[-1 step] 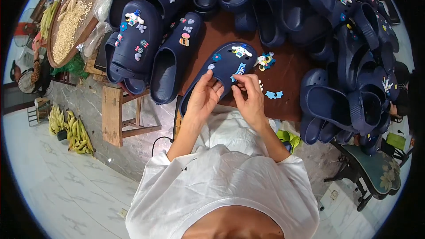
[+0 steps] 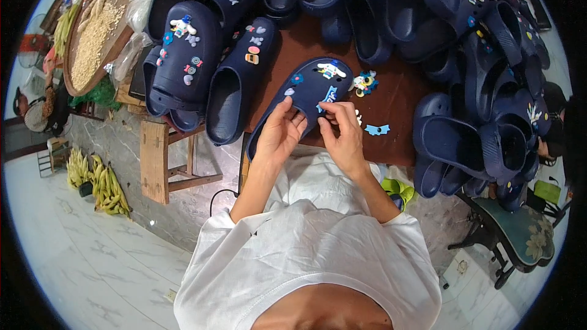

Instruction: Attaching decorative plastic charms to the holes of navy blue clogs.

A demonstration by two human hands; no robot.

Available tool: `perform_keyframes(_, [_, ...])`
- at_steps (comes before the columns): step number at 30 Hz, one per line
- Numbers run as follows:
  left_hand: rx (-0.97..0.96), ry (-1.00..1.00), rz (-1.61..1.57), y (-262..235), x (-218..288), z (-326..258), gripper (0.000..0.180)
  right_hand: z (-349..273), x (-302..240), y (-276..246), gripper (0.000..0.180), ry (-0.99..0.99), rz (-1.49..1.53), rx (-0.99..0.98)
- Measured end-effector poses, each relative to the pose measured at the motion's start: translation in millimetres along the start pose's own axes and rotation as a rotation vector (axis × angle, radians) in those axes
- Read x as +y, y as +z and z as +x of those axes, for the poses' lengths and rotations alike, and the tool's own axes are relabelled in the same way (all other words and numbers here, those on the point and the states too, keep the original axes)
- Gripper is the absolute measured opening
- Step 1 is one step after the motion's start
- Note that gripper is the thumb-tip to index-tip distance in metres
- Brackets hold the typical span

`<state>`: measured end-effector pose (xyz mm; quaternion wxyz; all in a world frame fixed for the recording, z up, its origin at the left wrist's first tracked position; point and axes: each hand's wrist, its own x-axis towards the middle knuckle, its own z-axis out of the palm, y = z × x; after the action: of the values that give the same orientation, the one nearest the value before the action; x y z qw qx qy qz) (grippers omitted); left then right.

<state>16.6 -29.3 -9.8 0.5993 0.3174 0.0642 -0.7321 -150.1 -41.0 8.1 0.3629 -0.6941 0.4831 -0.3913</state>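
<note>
A dark navy clog point(image 2: 313, 79) lies tilted in front of me, its toe pointing away. My left hand point(image 2: 281, 131) is closed on its near left side, thumb on the upper and fingers curled at the foot opening. On the right part of the upper sits a blue ribbon-shaped charm point(image 2: 330, 96); the index finger and thumb of my right hand point(image 2: 345, 137) pinch at its lower end. A white character charm point(image 2: 331, 70), a blue flower charm point(image 2: 297, 78) and a pale shell-like charm point(image 2: 289, 91) are fixed on the clog. The right thumb's contact is partly hidden.
Right of the clog, on the brown tabletop point(image 2: 397, 95), lie a small pile of charms point(image 2: 364, 83) and a light blue charm point(image 2: 377, 129). Piled clogs point(image 2: 455, 140) crowd the back and right; decorated clogs point(image 2: 189, 55) stand left. A wooden stool point(image 2: 155, 162) is lower left.
</note>
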Motion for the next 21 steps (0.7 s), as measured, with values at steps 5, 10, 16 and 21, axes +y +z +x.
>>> perform_keyframes(5, [-0.034,0.054,-0.021,1.8,-5.2,-4.8,0.030,-6.6,-3.7,1.8,0.034,0.060,0.083,0.019])
perform_keyframes(10, [0.044,0.124,-0.031,5.8,-8.5,-18.9,0.035,-21.0,18.5,-17.9,0.036,0.085,-0.103,0.161])
perform_keyframes(16, [0.089,0.170,-0.071,-9.3,0.7,-25.2,0.035,-48.2,57.5,-59.0,0.038,0.175,-0.540,0.251])
perform_keyframes(21, [0.110,0.174,-0.071,-0.8,-3.1,-26.1,0.037,-49.5,67.9,-62.2,0.035,0.163,-0.515,0.180])
